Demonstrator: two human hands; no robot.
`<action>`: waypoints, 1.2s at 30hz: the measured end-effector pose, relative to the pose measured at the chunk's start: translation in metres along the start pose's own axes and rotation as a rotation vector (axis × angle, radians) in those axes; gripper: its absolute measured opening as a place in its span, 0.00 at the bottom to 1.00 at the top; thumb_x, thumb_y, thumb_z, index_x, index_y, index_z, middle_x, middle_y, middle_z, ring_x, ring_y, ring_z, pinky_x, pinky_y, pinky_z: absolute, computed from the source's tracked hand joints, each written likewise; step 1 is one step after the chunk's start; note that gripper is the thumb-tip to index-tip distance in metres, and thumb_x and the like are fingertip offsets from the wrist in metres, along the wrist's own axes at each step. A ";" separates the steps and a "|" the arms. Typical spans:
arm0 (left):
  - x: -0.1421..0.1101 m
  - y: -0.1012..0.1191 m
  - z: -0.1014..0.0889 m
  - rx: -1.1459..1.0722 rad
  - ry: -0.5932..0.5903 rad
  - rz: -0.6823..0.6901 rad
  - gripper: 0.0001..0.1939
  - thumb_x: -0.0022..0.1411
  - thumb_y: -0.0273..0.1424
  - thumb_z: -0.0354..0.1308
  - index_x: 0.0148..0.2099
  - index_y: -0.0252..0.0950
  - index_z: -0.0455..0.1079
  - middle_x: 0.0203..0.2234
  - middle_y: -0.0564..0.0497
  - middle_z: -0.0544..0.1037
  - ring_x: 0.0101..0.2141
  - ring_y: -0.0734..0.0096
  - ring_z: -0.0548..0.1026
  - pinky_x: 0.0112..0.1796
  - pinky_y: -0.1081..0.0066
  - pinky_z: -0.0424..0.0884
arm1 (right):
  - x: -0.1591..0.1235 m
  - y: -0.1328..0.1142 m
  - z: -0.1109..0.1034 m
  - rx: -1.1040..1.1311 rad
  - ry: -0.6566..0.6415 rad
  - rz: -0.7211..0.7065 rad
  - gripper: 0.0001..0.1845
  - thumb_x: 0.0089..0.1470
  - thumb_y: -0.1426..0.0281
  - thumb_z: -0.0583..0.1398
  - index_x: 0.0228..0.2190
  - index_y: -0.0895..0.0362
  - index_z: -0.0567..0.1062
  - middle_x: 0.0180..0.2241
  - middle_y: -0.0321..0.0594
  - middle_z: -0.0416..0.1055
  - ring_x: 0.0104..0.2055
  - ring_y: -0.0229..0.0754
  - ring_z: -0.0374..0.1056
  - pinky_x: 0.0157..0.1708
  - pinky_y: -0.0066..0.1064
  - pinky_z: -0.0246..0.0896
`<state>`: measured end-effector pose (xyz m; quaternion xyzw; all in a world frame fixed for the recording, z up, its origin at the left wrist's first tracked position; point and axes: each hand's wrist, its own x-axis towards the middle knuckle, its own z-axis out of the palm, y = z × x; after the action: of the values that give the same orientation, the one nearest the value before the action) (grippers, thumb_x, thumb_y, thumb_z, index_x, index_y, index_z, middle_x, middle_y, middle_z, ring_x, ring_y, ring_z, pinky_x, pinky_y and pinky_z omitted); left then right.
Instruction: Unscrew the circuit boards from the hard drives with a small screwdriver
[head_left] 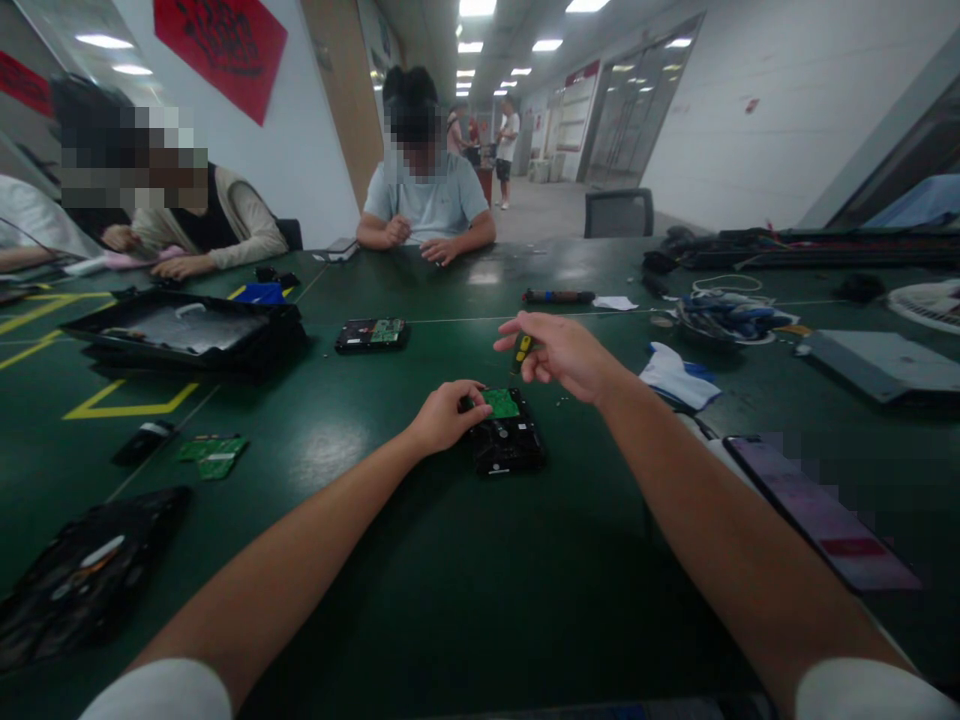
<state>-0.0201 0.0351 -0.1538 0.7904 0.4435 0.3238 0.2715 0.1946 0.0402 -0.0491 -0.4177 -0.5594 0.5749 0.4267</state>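
A black hard drive [508,450] with a green circuit board [501,403] on its upper face lies flat on the green table in front of me. My left hand [448,415] grips its left edge, thumb on top beside the board. Above the drive's far right corner, my right hand [559,355] has a small yellow-and-black screwdriver [523,350] between its fingers, handle upright. Its tip is too small to make out. Tiny pale bits, perhaps screws, lie just right of the drive.
Another hard drive [371,335] lies farther back. A black tray [187,335], a loose circuit board [214,455] and a black casing [90,575] are on the left. Gloves [679,377], a phone [817,510] and a grey metal box [885,362] lie right. A person [424,200] sits opposite.
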 end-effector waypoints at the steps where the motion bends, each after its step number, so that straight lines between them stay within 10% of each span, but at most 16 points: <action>1: 0.000 0.001 0.000 0.000 0.001 0.000 0.08 0.63 0.36 0.63 0.34 0.37 0.73 0.51 0.46 0.80 0.34 0.68 0.74 0.40 0.65 0.69 | 0.000 0.000 0.000 0.008 -0.019 0.003 0.15 0.69 0.61 0.55 0.40 0.58 0.76 0.40 0.46 0.80 0.18 0.31 0.67 0.12 0.22 0.53; 14: 0.000 0.002 0.000 0.027 0.001 -0.005 0.07 0.63 0.34 0.64 0.35 0.37 0.73 0.51 0.46 0.80 0.35 0.68 0.75 0.41 0.64 0.70 | 0.004 0.006 -0.002 -0.087 0.036 -0.078 0.13 0.60 0.65 0.65 0.27 0.59 0.75 0.26 0.37 0.74 0.20 0.29 0.60 0.16 0.22 0.49; 20: 0.000 0.002 -0.001 0.027 -0.001 0.001 0.07 0.63 0.34 0.64 0.35 0.36 0.73 0.51 0.46 0.80 0.37 0.66 0.75 0.41 0.64 0.70 | 0.001 0.002 0.000 -0.030 0.063 -0.043 0.06 0.64 0.70 0.59 0.34 0.58 0.75 0.36 0.43 0.79 0.18 0.30 0.63 0.13 0.25 0.47; 36: 0.000 0.000 0.000 0.023 0.003 -0.007 0.07 0.63 0.35 0.64 0.35 0.37 0.73 0.51 0.46 0.80 0.40 0.64 0.76 0.43 0.63 0.70 | 0.005 0.007 -0.006 -0.028 0.040 -0.068 0.16 0.58 0.58 0.67 0.30 0.58 0.77 0.28 0.36 0.74 0.23 0.31 0.63 0.20 0.24 0.55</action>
<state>-0.0200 0.0355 -0.1543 0.7914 0.4502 0.3190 0.2630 0.1988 0.0470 -0.0566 -0.4157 -0.5729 0.5436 0.4511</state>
